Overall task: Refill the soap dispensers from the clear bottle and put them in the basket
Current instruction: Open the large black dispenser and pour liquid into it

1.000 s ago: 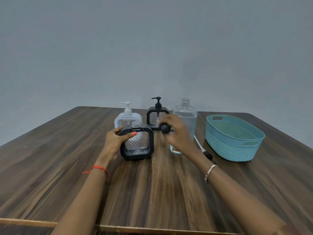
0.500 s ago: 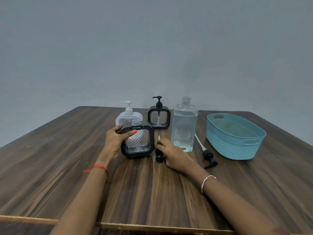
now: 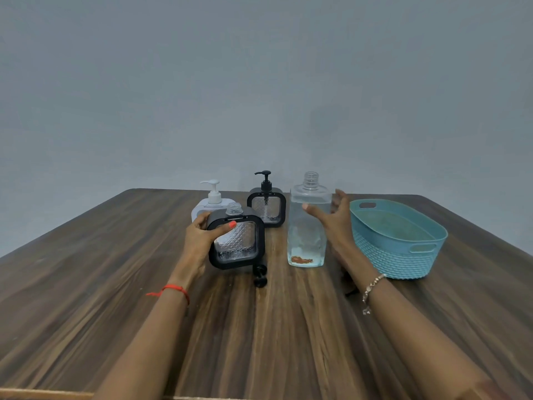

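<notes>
My left hand (image 3: pixel 202 236) grips the left side of a black-framed soap dispenser (image 3: pixel 240 241), which stands on the table with its neck uncapped. Its black pump (image 3: pixel 260 275) lies on the wood just in front of it. My right hand (image 3: pixel 334 219) is spread open beside the upper right of the clear bottle (image 3: pixel 307 226), thumb in front of it and fingers behind, not closed on it. The bottle is uncapped and holds clear liquid. A white dispenser (image 3: pixel 212 202) and a second black dispenser (image 3: pixel 266 206) stand behind with pumps on. The teal basket (image 3: pixel 403 249) sits at the right.
Another black pump lies on the table behind my right forearm, mostly hidden. The dark wooden table (image 3: pixel 115 284) stretches wide to the left and toward me. A plain grey wall stands behind the table.
My right hand laid the black pump down in front of the open dispenser, then rose to the right to the clear bottle. My left hand stayed on the dispenser.
</notes>
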### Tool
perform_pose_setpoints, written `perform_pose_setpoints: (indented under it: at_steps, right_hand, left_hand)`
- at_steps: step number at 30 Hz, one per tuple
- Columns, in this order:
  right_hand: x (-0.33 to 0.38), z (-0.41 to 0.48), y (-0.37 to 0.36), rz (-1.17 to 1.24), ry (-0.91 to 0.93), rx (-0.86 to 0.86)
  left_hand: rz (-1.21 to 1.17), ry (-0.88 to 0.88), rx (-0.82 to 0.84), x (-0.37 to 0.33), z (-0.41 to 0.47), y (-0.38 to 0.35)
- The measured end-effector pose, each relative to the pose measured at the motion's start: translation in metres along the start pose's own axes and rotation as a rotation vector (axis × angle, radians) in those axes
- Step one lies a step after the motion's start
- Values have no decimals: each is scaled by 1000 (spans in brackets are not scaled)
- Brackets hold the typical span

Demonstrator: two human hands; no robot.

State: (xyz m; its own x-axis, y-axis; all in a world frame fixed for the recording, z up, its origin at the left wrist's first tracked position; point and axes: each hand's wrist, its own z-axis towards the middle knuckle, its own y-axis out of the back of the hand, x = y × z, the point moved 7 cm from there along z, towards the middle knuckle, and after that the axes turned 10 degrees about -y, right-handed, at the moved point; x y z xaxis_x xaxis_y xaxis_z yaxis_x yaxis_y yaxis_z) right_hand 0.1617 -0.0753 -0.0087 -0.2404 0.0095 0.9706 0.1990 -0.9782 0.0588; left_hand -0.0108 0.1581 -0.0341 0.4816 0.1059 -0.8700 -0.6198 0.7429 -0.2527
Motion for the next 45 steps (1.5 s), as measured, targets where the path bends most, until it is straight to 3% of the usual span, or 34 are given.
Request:
perform_pose_setpoints:
  at_steps: [3, 6, 21, 31, 45]
  right_hand:
    - [-14, 6, -12, 32, -139, 231]
    - [-13, 2, -13, 10, -117, 278]
    - [33, -33, 3, -110, 177, -71]
    - [84, -44, -6, -600, 408, -43]
    - [76, -51, -17, -848, 463, -14]
  left_hand:
    - [-6, 3, -39, -2, 3, -2]
    - [19, -2, -43, -6, 5, -7]
    - [180, -115, -35, -13, 4, -32]
    - [220, -205, -71, -37, -8, -43]
    - [389, -345, -177, -50, -25, -48]
